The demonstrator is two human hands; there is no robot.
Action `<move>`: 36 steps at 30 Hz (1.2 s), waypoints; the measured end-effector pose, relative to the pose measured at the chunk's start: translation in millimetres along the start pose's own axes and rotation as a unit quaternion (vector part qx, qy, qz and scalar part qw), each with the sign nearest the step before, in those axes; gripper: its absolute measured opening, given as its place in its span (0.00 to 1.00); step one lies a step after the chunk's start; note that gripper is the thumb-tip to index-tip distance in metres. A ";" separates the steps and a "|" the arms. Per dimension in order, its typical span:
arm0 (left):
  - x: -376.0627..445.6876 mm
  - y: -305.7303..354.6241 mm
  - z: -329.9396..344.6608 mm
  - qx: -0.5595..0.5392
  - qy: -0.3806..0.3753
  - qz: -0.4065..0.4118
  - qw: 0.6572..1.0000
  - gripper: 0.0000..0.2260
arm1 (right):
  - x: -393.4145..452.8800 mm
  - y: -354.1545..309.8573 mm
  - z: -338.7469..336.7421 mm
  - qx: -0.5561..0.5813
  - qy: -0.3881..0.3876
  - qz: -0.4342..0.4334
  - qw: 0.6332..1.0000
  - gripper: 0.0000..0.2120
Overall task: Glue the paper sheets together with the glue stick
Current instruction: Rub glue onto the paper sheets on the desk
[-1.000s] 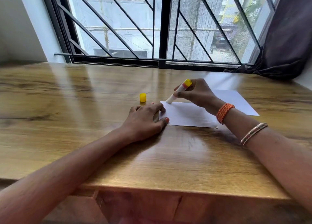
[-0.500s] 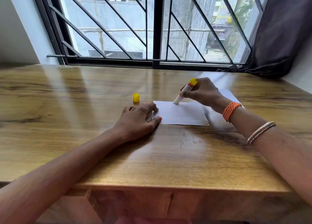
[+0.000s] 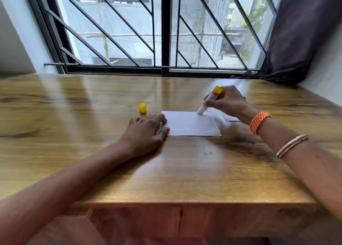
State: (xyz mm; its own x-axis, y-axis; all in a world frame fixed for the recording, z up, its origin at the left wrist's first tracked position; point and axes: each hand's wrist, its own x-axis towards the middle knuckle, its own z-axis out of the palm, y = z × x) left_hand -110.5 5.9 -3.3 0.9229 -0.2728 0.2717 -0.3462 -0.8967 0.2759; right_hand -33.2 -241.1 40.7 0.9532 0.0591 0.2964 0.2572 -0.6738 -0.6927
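- Clearly the gluing is under way but not finished: the glue stick (image 3: 210, 100) is uncapped, and its yellow cap (image 3: 142, 108) stands upright on the table (image 3: 74, 133), just beyond the front sheet's far-left corner.
- Taking the front paper sheet (image 3: 190, 123) as the landmark: the right hand (image 3: 226, 102) is curled round the stick, which leans with its white tip down on the sheet's far edge, towards the right end.
- At the sheet's left edge, the left hand (image 3: 146, 132) lies flat with fingers straight, pressing the sheet down.
- To the right of that sheet and a little farther away, a second sheet (image 3: 230, 117) shows only as a corner behind the right wrist; how the two overlap is unclear.
- No glue film can be made out on the paper, so how much of the sheet is covered cannot be told.
- By my judgement the spreading is in hand; what remains is to finish the coat, lay the second sheet onto the first, press them together, and recap the stick.
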 end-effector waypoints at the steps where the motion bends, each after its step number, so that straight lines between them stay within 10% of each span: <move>1: 0.0 0.0 0.3 0.007 0.001 0.002 1.000 0.23 | -0.9 0.7 -1.7 -0.001 0.002 0.001 1.000 0.10; 22: 4.6 22.3 -8.5 0.084 0.090 0.132 0.984 0.13 | -9.2 13.2 -14.6 0.019 0.036 0.048 0.998 0.11; 28: 44.7 63.9 6.0 0.023 -0.049 0.162 0.985 0.16 | -6.2 9.8 -12.7 0.006 0.052 0.046 0.998 0.11; 36: 53.3 60.3 26.2 0.007 -0.029 0.127 0.991 0.15 | -11.5 14.6 -11.4 -0.010 0.057 0.053 0.997 0.11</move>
State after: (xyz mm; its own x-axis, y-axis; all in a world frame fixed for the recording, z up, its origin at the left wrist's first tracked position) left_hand -77.8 -71.8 3.7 0.8140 -0.5102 0.2777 -0.5675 -0.8005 0.1926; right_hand -42.2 -260.0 34.6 0.9502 -0.0968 0.2963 0.1521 -0.6859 -0.7117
